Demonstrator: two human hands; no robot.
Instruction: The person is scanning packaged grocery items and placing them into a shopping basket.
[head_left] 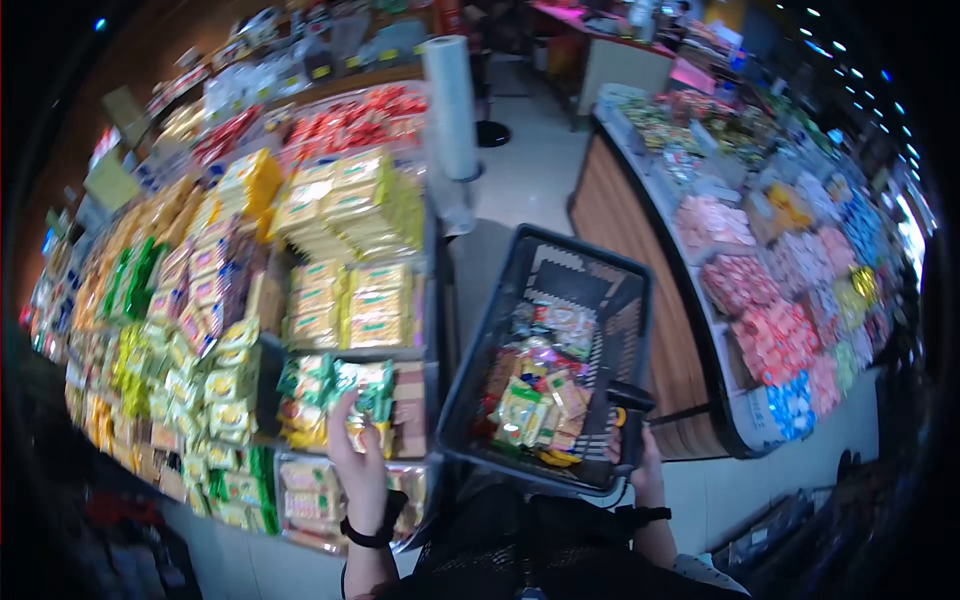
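Note:
My left hand point(355, 460) reaches into a display bin and closes around a green snack packet point(368, 390) near the bin's front. A black band sits on that wrist. My right hand point(640, 455) grips the black handle of a dark shopping basket point(585, 290), held out in front of me. Inside the basket lie several wrapped snack packets point(535, 385) in green, yellow and red.
Display bins of yellow, green and red packets point(330, 230) fill the left side. A roll of plastic bags point(450, 105) stands upright behind them. A curved wooden counter point(640, 280) with pink and red sweets runs along the right. A tiled aisle lies between.

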